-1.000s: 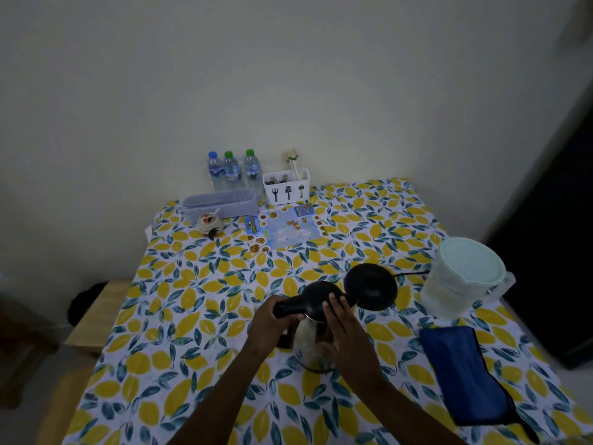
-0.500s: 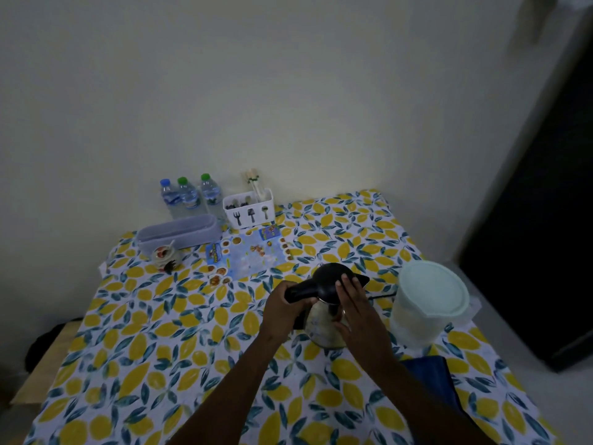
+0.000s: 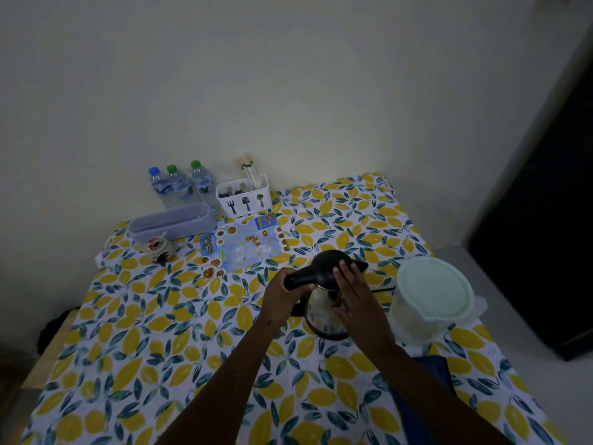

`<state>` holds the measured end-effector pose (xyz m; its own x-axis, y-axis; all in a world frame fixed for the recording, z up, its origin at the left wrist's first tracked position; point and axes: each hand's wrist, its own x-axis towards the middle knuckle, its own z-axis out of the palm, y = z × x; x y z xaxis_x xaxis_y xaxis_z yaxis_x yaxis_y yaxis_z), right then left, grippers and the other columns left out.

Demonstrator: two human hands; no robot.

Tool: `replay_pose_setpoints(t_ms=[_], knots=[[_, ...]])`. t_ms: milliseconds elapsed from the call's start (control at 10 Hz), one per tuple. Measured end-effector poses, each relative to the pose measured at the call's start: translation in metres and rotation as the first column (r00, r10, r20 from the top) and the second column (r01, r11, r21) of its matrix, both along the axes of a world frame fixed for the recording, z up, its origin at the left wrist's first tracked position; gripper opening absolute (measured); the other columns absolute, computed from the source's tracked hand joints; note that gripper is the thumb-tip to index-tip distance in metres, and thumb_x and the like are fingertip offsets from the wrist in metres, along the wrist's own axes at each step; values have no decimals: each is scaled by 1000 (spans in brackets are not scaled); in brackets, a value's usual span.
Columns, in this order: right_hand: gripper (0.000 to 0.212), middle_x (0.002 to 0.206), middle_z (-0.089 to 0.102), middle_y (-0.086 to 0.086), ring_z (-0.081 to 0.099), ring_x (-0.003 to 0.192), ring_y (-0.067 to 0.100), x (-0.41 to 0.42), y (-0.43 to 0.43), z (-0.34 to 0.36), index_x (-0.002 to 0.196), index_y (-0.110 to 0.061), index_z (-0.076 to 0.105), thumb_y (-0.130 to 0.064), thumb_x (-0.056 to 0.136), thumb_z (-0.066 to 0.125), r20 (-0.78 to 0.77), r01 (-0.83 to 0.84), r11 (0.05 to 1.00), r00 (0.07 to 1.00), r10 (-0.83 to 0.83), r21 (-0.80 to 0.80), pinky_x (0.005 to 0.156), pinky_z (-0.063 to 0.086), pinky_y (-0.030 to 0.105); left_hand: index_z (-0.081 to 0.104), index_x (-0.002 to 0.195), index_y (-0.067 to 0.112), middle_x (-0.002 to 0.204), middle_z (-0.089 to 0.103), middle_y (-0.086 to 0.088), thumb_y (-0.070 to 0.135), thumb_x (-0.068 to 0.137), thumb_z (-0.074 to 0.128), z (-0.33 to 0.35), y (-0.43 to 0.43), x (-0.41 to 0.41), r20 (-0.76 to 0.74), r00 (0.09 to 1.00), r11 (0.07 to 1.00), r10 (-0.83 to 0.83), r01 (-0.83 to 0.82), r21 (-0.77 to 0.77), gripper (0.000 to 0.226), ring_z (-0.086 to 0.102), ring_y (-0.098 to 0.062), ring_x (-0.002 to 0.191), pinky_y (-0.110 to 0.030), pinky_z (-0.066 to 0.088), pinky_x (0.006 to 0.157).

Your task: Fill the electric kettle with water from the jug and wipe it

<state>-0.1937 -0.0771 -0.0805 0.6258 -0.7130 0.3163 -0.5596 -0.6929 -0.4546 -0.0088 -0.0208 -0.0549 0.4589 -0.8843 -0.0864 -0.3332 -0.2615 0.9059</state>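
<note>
We find the worktop [image 3: 154,374] under a lemon-print cloth, set against a plain pale wall [image 3: 288,75], with a dark doorway [image 3: 552,187] at the right. The room is dim.

The jug [image 3: 430,300] stands at the right edge, lid on, just beside the kettle [image 3: 324,303]. A blue cloth [image 3: 433,374] lies near it, partly hidden by the right forearm. At the far side we note 3 bottles [image 3: 179,184], a cutlery caddy [image 3: 244,200], a lidded box [image 3: 173,220], a small jar [image 3: 157,247] and a printed sheet [image 3: 244,245].

The kettle stands at mid-worktop, lid down. The left hand [image 3: 282,297] has its fingers clamped on the black handle. The right hand [image 3: 351,293] rests over the lid and steel body; fingertips on the lid, thumb against the body, so we judge it clamped on the kettle.

Risks, in our judgement:
1. The jug sits close to the edge; a knock from the right elbow could tip it off.
2. A cord [image 3: 382,289] runs between kettle and jug; lifting either could snag it.
3. Both lids remain on; pouring before opening would spill onto the cloth.
4. Poor light makes the fill level hard to read, so overfilling is likely.
</note>
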Motion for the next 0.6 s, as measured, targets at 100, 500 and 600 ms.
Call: replay_pose_setpoints(t_ms=[100, 500, 600], knots=[[93, 160, 4, -8, 3, 148, 16, 2, 1, -3, 152, -23, 15, -20, 79, 74, 33, -11, 999, 999, 10, 32, 110, 35, 32, 58, 101, 19, 90, 60, 9, 37, 80, 74, -5, 3, 0, 28, 1000, 1000, 1, -1, 9, 32, 59, -7, 84, -18, 41, 67], [67, 156, 26, 4, 13, 146, 21, 18, 4, 9, 147, -14, 30, -34, 88, 53, 8, 51, 994, 999, -51, -101, 113, 30, 48, 41, 139, 16, 142, 45, -2, 39, 93, 56, -6, 21, 11, 364, 929, 998, -61, 58, 19, 53, 38, -21, 134, -37, 32, 109], [61, 154, 32, 6, 17, 144, 23, 30, 5, 18, 146, -13, 32, -38, 91, 41, -35, 15, 988, 999, -21, -156, 112, 31, 51, 30, 146, 13, 154, 29, -5, 34, 97, 52, 0, 33, 23, 473, 878, 997, -75, 78, 13, 58, 20, -22, 144, -38, 17, 117]])
